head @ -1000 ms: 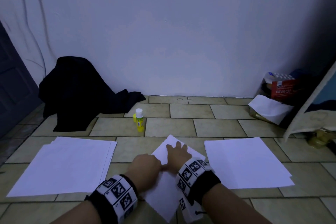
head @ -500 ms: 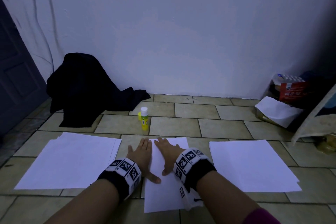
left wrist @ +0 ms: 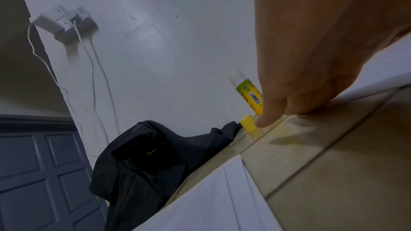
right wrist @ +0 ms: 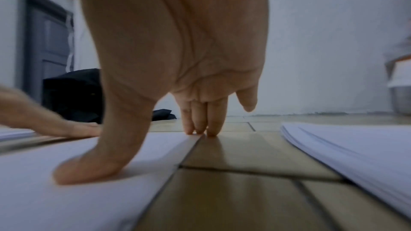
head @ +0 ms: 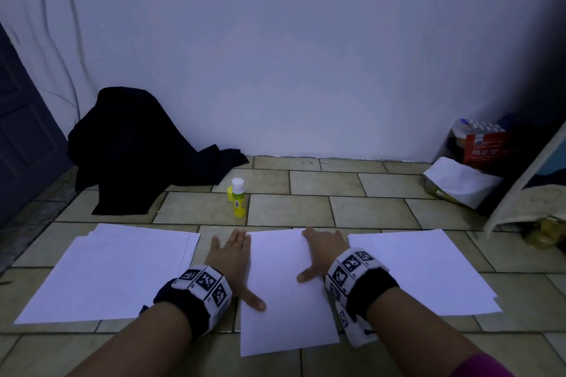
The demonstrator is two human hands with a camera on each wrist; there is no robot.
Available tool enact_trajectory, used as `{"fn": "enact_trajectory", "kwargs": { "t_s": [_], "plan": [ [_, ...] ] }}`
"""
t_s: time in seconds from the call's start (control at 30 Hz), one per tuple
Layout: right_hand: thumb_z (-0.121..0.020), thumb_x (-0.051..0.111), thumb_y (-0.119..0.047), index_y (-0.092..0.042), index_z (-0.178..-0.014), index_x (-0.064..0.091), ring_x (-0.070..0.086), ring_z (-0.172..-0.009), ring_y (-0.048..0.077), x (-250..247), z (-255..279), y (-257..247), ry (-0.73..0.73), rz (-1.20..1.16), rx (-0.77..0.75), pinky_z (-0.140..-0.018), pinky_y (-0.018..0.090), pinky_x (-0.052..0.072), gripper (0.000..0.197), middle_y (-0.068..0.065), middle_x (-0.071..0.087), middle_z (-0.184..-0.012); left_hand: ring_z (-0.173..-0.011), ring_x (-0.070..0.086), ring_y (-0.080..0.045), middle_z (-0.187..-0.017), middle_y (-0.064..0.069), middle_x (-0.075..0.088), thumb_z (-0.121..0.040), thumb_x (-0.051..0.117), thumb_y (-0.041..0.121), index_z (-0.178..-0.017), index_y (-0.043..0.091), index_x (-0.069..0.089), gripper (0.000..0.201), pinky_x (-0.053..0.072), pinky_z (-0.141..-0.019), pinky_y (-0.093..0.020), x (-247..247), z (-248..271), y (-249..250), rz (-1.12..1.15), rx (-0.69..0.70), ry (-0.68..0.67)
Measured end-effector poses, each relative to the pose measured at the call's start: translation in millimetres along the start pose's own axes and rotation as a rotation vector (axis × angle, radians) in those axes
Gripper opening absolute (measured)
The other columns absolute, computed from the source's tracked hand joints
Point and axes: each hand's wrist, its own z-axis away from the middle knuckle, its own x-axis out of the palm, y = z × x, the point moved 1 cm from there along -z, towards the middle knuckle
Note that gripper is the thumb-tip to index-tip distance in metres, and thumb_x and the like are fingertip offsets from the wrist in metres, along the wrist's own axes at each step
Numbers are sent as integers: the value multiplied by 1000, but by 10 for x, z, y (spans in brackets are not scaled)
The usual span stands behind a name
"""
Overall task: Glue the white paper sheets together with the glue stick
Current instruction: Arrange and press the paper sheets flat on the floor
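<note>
White paper, the middle sheet [head: 288, 291], lies flat on the tiled floor [head: 361, 211] between my hands. My left hand [head: 231, 257] rests flat along its left edge, fingers straight, thumb on the sheet. My right hand [head: 321, 251] presses its right edge, fingers straight and together. Beyond my fingertips stands the glue stick [head: 238, 201], uncapped, bare tile between. Paper stacks flank my hands: left stack [head: 107, 272], right stack [head: 422, 269].
</note>
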Motion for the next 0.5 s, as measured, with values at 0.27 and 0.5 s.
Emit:
{"fn": "enact_trajectory", "kwargs": {
  "t_s": [0.27,0.5],
  "plan": [
    [-93,50,-15,-9,-129,45,38,-125,29,47,113,-327,146,167,63,-100,40,34,36,13,39,-134,-94,57,-20,-91,-1,58,-84,48,71,-98,12,59,62,40,-76,-29,-325,204,90,-77,-85,152],
    [-89,58,-46,-14,-143,27,24,-135,30,244,95,-558,66,28,16,-104,45,31,70,13,25,-147,-117,50,-23,-130,-7,48,-93,54,27,-129,12,48,39,45,-93,-34,-180,212,41,61,86,195]
  ]
}}
